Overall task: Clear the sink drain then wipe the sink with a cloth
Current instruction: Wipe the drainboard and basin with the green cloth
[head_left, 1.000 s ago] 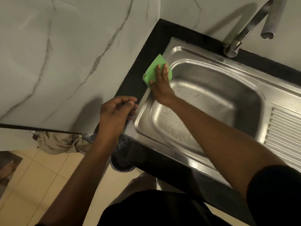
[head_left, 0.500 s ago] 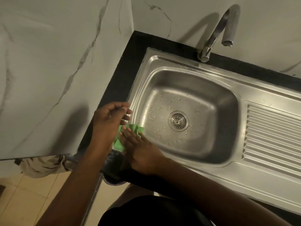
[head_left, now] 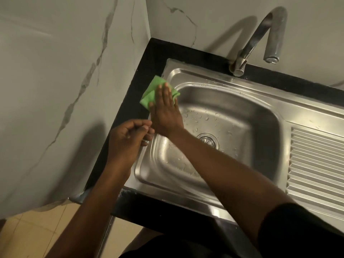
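A stainless steel sink [head_left: 232,86] is set in a black counter, with water drops in its basin. Its round drain [head_left: 209,139] shows partly beside my right forearm. My right hand [head_left: 164,110] lies flat, fingers together, pressing a folded green cloth [head_left: 151,90] onto the sink's far left rim. My left hand [head_left: 128,140] hovers at the sink's left edge with its fingers curled in; whether it holds anything is hidden.
A curved metal tap [head_left: 260,40] rises behind the basin. A ribbed draining board [head_left: 316,164] lies to the right. Marble-patterned walls [head_left: 55,90] close the corner on the left and behind. Tiled floor [head_left: 37,235] shows below the black counter [head_left: 147,62].
My right hand has slid the green cloth from the near left rim, by my left hand, up to the far left rim. My left hand has stayed at the left edge.
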`<state>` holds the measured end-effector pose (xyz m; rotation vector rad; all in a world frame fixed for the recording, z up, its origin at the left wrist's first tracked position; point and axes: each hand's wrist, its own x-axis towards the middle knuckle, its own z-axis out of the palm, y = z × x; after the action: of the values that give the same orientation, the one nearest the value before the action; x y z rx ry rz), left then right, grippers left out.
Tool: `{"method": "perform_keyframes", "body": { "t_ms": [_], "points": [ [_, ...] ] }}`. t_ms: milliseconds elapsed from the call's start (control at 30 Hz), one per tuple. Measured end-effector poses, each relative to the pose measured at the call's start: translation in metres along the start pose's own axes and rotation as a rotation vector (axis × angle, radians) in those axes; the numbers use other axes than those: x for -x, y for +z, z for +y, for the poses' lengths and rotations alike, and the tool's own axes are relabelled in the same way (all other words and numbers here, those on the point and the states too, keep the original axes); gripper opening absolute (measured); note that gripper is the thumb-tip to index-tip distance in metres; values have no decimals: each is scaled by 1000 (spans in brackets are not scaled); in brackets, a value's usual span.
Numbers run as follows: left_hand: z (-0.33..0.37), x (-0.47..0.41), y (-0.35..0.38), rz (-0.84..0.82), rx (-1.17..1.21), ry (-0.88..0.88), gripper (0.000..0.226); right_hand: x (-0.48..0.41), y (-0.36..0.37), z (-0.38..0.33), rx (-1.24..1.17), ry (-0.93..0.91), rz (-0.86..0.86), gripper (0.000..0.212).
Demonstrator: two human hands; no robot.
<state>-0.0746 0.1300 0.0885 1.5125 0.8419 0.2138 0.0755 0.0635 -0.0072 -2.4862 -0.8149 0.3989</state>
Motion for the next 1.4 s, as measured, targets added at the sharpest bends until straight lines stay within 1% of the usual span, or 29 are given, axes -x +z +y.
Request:
{"method": "perform_keyframes", "body": {
  "t_ms": [100,167,200,267,333,400,467,567,667,733,800,867,967,1033,1133,1267,1333,1400],
  "points": [
    [-1,-2,0,-17,-38,-6,16,-44,-21,13,69,99,62,66],
    [-2,-4,0,-23,-47,-22,16,-62,-37,25,152,137,141,64],
    [-2,-5,1,-22,-49,-29,16,-66,-45,30,221,112,200,64],
    [-5,-6,3,-23,-55,-48,15,-67,-54,37,359,-23,277,65],
    [-7,-8,7,-28,-51,-73,16,-65,-55,45,447,-156,229,65],
    [-8,-10,12,-43,-45,-81,18,-62,-52,55,443,-152,122,62],
    [-5,-10,17,-69,-51,-60,19,-60,-52,65,425,-127,80,61],
    [0,-9,24,-91,-35,-41,20,-57,-60,78,461,-161,76,61],
    [5,-7,34,-107,-4,-40,22,-39,-75,110,563,-202,86,62],
    [8,-6,38,-119,4,-28,23,-19,-91,142,642,-222,85,69],
    [10,-4,41,-129,4,-15,26,3,-111,175,690,-201,83,76],
    [12,-2,44,-142,8,-6,29,27,-132,205,714,-137,86,82],
    [14,2,49,-164,4,15,31,69,-157,242,709,29,77,90],
    [16,6,52,-178,6,27,31,92,-167,257,672,146,65,87],
    [18,12,57,-201,6,36,29,110,-173,261,610,294,82,77],
    [17,17,58,-216,4,44,24,117,-160,248,436,513,228,66],
    [14,20,56,-219,11,36,24,107,-154,235,309,636,326,67],
    [10,21,55,-226,6,22,24,90,-148,220,229,705,420,68]
  ]
}}
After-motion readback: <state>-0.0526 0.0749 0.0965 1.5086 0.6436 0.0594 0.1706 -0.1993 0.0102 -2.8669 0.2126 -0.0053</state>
